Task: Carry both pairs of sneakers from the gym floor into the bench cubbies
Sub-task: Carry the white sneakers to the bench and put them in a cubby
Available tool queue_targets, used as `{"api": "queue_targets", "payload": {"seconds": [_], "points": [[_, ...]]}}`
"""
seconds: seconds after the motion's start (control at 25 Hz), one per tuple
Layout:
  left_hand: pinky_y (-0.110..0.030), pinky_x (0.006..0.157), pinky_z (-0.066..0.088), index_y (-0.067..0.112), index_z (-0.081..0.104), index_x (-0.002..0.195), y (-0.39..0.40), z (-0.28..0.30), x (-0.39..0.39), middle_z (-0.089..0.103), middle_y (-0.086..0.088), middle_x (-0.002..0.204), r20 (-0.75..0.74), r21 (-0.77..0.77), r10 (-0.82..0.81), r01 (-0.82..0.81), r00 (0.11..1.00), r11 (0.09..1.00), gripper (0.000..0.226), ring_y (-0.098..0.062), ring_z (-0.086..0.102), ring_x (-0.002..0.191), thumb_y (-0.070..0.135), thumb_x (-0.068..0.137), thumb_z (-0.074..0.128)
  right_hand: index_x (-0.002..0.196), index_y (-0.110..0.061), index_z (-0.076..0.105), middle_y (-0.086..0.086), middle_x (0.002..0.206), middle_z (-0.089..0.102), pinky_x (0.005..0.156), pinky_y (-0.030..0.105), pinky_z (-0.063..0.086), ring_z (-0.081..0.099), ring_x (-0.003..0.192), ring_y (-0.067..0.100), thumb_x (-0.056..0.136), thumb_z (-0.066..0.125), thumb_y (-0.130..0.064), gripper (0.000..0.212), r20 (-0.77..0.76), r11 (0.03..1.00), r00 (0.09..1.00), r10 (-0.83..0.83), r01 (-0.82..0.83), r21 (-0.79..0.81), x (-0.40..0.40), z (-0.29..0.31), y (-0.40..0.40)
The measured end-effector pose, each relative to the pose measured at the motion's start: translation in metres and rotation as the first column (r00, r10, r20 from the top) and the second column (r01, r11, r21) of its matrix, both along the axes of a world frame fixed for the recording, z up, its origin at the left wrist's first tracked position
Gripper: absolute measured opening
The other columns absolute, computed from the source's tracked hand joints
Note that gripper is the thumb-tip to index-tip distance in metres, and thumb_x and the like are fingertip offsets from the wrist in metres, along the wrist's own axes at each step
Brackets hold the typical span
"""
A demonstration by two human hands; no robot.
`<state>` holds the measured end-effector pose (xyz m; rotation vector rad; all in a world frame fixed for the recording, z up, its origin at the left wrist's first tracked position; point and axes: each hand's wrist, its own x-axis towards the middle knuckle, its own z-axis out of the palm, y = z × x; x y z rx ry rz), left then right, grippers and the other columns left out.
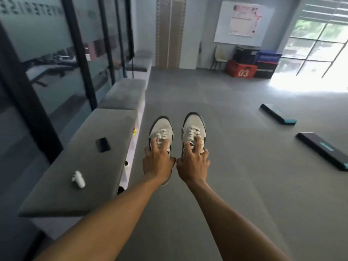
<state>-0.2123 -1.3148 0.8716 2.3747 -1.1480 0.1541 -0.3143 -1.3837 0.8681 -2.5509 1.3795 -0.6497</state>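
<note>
I hold a pair of white-and-grey sneakers above the grey gym floor, toes pointing away from me. My left hand (157,161) grips the left sneaker (162,129) from above at its laces and collar. My right hand (193,162) grips the right sneaker (194,127) the same way. The grey-cushioned bench (90,166) runs along the glass wall just to the left of the shoes. Its white cubbies (131,147) open toward the floor and are seen only edge-on. A second pair is not in view.
A black phone (103,145) and a white controller-like object (78,178) lie on the bench top. Two black-and-teal step platforms (323,151) (277,114) sit on the floor at right. Stacked plyo boxes (243,69) and a chair stand at the far wall.
</note>
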Motion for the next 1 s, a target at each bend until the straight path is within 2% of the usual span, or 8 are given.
{"api": "queue_targets", "payload": {"seconds": [0.16, 0.44, 0.68, 1.0], "points": [[-0.048, 0.079, 0.051, 0.028, 0.039, 0.139, -0.111, -0.004, 0.062, 0.032, -0.012, 0.15, 0.003, -0.003, -0.049, 0.049, 0.999, 0.999, 0.069, -0.041, 0.045, 0.121, 0.042, 0.079, 0.072, 0.141, -0.031, 0.038, 0.006, 0.167, 0.005, 0.093, 0.061, 0.043, 0.028, 0.133, 0.047, 0.086, 0.062, -0.03, 0.06, -0.03, 0.999, 0.999, -0.03, 0.031, 0.02, 0.049, -0.006, -0.105], [-0.045, 0.073, 0.056, 0.03, 0.039, 0.135, -0.29, 0.003, 0.171, 0.035, -0.012, 0.149, 0.032, 0.008, -0.03, 0.029, 0.999, 1.0, 0.067, -0.041, 0.049, 0.113, 0.04, 0.078, 0.071, 0.144, -0.031, 0.035, 0.005, 0.167, 0.005, 0.091, 0.055, 0.045, 0.031, 0.131, 0.045, 0.086, 0.059, -0.027, 0.063, -0.065, 0.999, 0.997, -0.038, 0.04, 0.034, 0.126, -0.012, -0.284], [-0.043, 0.075, 0.054, 0.029, 0.041, 0.141, -0.454, -0.002, 0.246, 0.034, -0.011, 0.15, 0.045, 0.022, 0.035, -0.036, 0.998, 0.999, 0.067, -0.038, 0.05, 0.114, 0.04, 0.082, 0.07, 0.146, -0.032, 0.035, 0.004, 0.167, 0.007, 0.093, 0.056, 0.045, 0.035, 0.13, 0.046, 0.086, 0.059, -0.03, 0.065, -0.104, 0.998, 0.993, 0.058, -0.057, 0.012, 0.207, -0.009, -0.475], [-0.045, 0.08, 0.05, 0.029, 0.043, 0.14, -0.667, 0.0, 0.399, 0.033, -0.009, 0.151, 0.024, 0.013, 0.113, -0.114, 0.993, 0.993, 0.069, -0.04, 0.047, 0.117, 0.043, 0.078, 0.07, 0.141, -0.03, 0.038, 0.004, 0.166, 0.008, 0.091, 0.056, 0.043, 0.033, 0.13, 0.045, 0.085, 0.061, -0.028, 0.06, -0.027, 0.991, 0.991, 0.128, -0.127, 0.036, 0.388, 0.008, -0.69]]}}
